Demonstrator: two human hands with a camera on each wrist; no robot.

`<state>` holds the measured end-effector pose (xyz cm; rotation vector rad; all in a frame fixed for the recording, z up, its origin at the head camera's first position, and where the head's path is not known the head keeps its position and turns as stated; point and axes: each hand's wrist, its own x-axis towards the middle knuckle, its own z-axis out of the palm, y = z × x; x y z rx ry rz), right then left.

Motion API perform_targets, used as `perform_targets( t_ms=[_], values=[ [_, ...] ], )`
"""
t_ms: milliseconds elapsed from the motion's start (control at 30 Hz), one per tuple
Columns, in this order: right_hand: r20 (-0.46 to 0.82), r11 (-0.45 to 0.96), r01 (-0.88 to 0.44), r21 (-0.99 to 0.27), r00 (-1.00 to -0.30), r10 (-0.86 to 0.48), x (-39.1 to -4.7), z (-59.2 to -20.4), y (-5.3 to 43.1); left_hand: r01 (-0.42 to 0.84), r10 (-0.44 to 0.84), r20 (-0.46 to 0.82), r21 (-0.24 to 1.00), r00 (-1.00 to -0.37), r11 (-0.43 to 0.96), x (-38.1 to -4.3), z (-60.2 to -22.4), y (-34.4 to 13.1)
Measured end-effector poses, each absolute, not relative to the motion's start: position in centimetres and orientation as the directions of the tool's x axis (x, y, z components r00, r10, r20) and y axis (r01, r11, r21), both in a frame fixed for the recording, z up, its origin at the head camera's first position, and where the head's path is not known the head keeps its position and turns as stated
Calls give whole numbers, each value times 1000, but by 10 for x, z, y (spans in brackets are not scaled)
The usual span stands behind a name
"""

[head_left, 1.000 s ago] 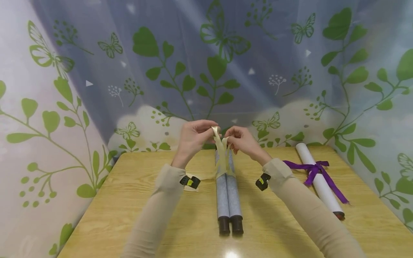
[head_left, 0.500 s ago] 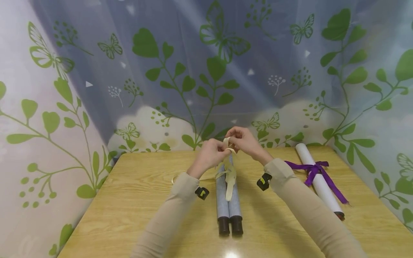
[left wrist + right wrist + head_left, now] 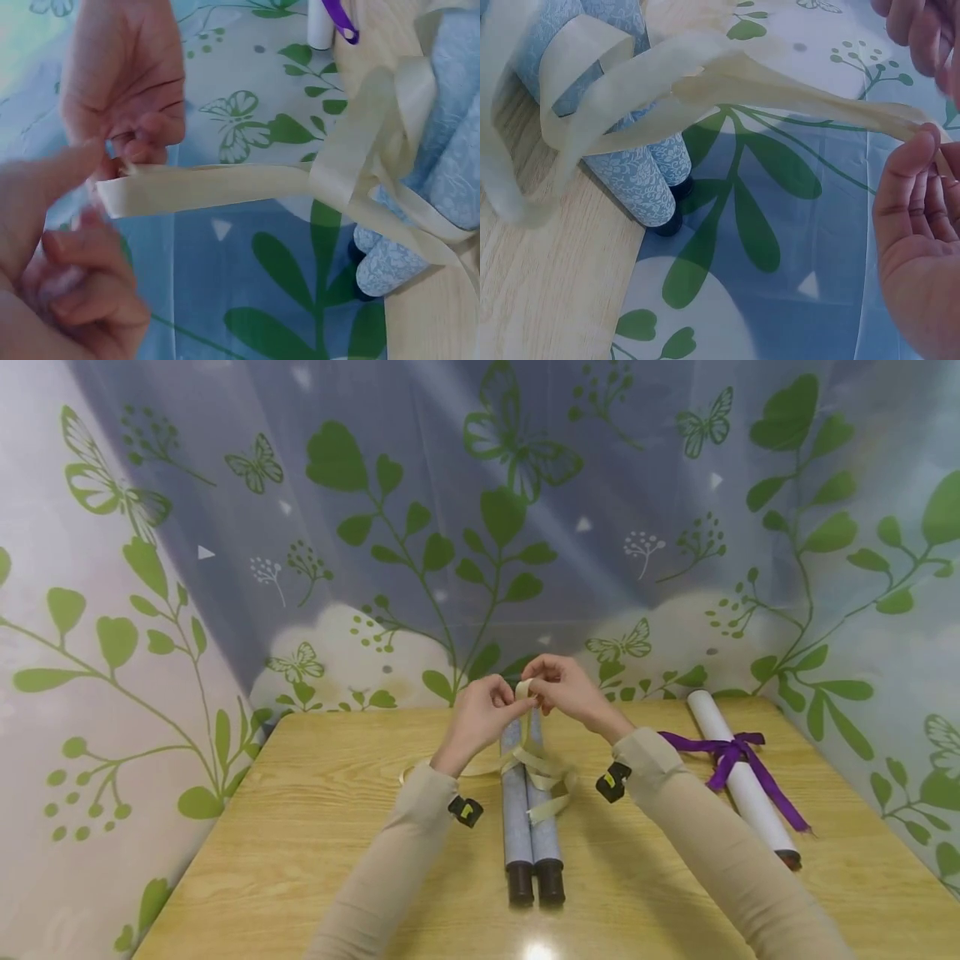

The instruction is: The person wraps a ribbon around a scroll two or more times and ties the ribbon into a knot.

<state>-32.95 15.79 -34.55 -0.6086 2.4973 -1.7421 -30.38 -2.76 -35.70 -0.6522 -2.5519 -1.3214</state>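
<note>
Two light-blue patterned scroll rolls [image 3: 517,810] with dark end caps lie side by side on the table. A cream ribbon [image 3: 551,810] passes around them, one loose end trailing over the right roll. My right hand [image 3: 566,693] pinches a raised fold of the ribbon between thumb and fingers above their far part; the right wrist view shows the ribbon [image 3: 817,101] running to that pinch. My left hand [image 3: 480,714] is beside the fold, thumb extended toward it and other fingers loosely curled. In the left wrist view the ribbon fold [image 3: 202,189] lies by the left thumb [image 3: 67,176].
A white roll [image 3: 750,802] tied with a purple ribbon [image 3: 723,752] lies on the right of the wooden table [image 3: 300,827]. Another cream ribbon length stretches left of the blue rolls, partly behind my left wrist. A leaf-and-butterfly curtain [image 3: 420,527] hangs behind the table.
My left hand has come down and right, letting go of the ribbon it pinched; that loose end has fallen over the rolls. My right hand has barely moved and keeps its pinch.
</note>
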Motion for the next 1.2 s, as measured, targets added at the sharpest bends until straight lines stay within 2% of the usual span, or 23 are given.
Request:
perform_targets(
  t_ms=[100,233,500,733,833,967,1067,1133,1200],
  values=[
    [187,300,-297,-907,-920,-345,-328,-346,156,425,212,370,740,-905,521,-302,-358,-25],
    [201,289,-316,-904,-909,-366,-326,-347,154,443,209,394,731,-895,519,-304,-361,-23],
    [231,282,-373,-884,-872,-431,-327,-351,156,410,187,365,827,-912,384,-311,-364,-29],
    [135,382,-317,-868,-891,-433,-323,-372,168,389,155,357,838,-921,383,-310,-363,-35],
    [104,487,-352,-800,-879,-465,-322,-387,173,374,139,348,844,-927,385,-309,-362,-37],
    [76,640,-470,-607,-837,-542,-319,-408,175,364,118,346,848,-931,386,-310,-362,-40],
    [74,682,-534,-500,-811,-581,-318,-421,175,359,117,341,849,-933,387,-309,-361,-41],
    [84,673,-538,-507,-809,-582,-318,-425,175,352,118,332,851,-936,390,-309,-361,-41],
    [87,647,-511,-566,-818,-569,-316,-424,174,347,116,328,854,-938,389,-309,-361,-41]
  ],
)
